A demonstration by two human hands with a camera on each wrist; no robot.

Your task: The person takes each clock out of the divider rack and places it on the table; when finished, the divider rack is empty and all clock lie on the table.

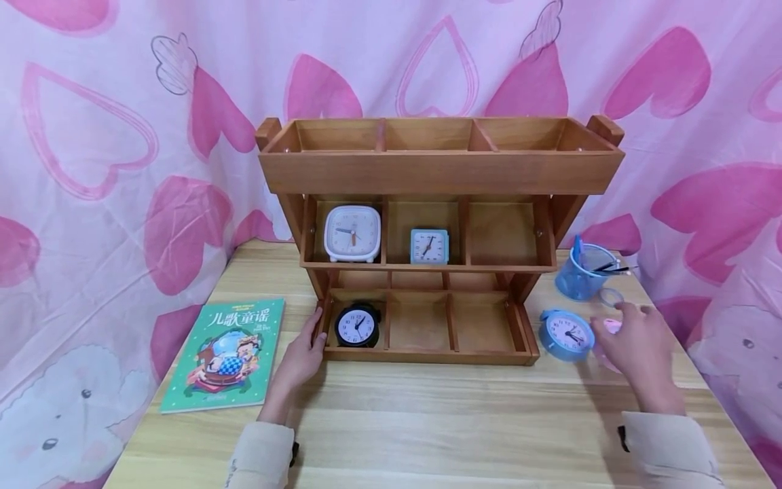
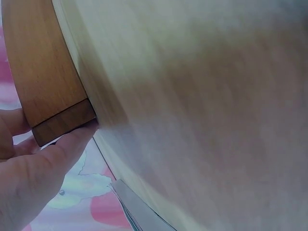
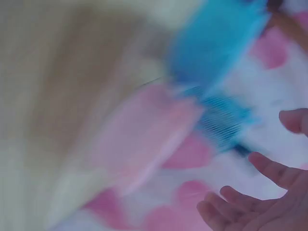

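Note:
My left hand [image 1: 303, 351] grips the lower left corner of a brown wooden three-tier shelf [image 1: 446, 173]. In the left wrist view the thumb [image 2: 72, 144] lies across the end of the wood, with fingers on its other side. Over at the right, my right hand [image 1: 644, 350] hovers with spread fingers above a pink clock [image 1: 611, 327], which it partly hides. The right wrist view has that pink clock [image 3: 144, 132] blurred, apart from the fingers. Just left of it stands a round blue alarm clock [image 1: 567, 335].
The shelf holds a white clock [image 1: 352, 233] and a small light-blue clock [image 1: 429, 246] in its middle tier, and a black clock [image 1: 357, 326] at bottom left. A blue mesh pen cup [image 1: 577, 277] is behind the right hand. A green book [image 1: 226, 353] lies at left.

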